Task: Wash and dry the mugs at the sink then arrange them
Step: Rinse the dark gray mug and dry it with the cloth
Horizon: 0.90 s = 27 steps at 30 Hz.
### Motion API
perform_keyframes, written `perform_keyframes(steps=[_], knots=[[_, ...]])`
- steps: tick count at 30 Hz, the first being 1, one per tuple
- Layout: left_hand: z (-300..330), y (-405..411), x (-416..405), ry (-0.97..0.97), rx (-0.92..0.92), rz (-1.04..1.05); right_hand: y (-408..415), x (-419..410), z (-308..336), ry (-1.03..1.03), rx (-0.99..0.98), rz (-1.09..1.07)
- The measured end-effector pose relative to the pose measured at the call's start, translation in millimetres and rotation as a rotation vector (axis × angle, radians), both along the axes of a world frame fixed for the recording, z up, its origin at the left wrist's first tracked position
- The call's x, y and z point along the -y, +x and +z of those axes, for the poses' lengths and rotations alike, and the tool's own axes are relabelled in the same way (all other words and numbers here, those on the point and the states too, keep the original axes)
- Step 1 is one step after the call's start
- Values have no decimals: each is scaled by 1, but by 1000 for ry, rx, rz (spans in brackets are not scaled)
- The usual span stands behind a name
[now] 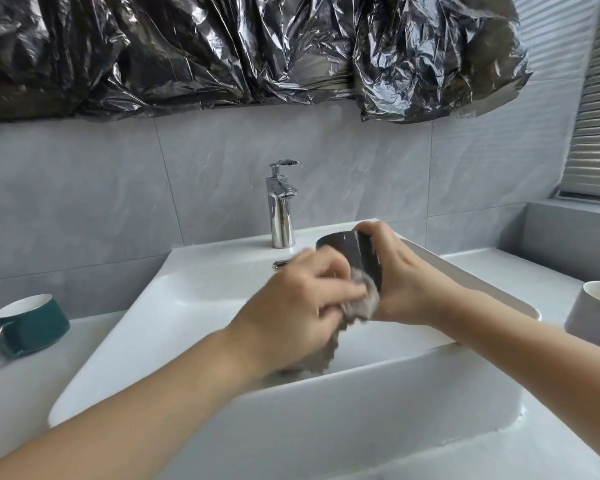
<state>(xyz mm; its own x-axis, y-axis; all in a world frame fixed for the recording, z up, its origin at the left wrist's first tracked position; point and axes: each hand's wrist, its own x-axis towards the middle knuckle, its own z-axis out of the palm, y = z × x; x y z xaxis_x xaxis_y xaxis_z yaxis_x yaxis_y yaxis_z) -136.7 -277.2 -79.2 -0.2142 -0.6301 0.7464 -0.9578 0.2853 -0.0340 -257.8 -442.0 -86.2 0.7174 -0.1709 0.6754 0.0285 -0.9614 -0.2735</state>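
Over the white sink (201, 271), my right hand (406, 282) grips a dark grey mug (347, 252) held on its side. My left hand (298, 306) is shut on a grey cloth (354, 306) and presses it against the mug's lower side; the hand and cloth are blurred. Part of the cloth hangs down into the basin. A dark green mug (32, 323) with a white inside stands upright on the counter to the left. At the right edge, a light grey mug (593, 313) stands upright on the counter.
A chrome tap (281, 206) stands at the back of the sink, with no water seen running. Crumpled black plastic sheeting (257, 50) covers the wall above the grey tiles. A window blind (596, 98) is at the far right.
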Motion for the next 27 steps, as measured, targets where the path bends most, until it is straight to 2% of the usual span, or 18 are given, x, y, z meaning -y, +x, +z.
perform_keyframes(steps=[2,5,6,10,13,18,23,25,27], knots=[[-2,-3,-1,15,61,30,2,0,-1,-17,-41,-8],[15,0,13,-78,-88,199,4,-5,0,9,-40,-12],[21,2,15,-48,-117,220,3,-4,0,22,-34,-12],[21,4,3,345,-88,261,-3,-4,1,21,-62,-43],[18,1,-2,520,-112,309,0,-9,0,-10,-138,-67],[14,7,4,448,-147,291,1,-11,0,-40,-174,-88],[8,16,1,372,-431,137,-4,-2,2,-74,-100,-116],[10,20,-3,338,-606,71,-12,4,4,152,-51,-100],[9,25,-5,304,-797,1,-18,4,7,539,-98,19]])
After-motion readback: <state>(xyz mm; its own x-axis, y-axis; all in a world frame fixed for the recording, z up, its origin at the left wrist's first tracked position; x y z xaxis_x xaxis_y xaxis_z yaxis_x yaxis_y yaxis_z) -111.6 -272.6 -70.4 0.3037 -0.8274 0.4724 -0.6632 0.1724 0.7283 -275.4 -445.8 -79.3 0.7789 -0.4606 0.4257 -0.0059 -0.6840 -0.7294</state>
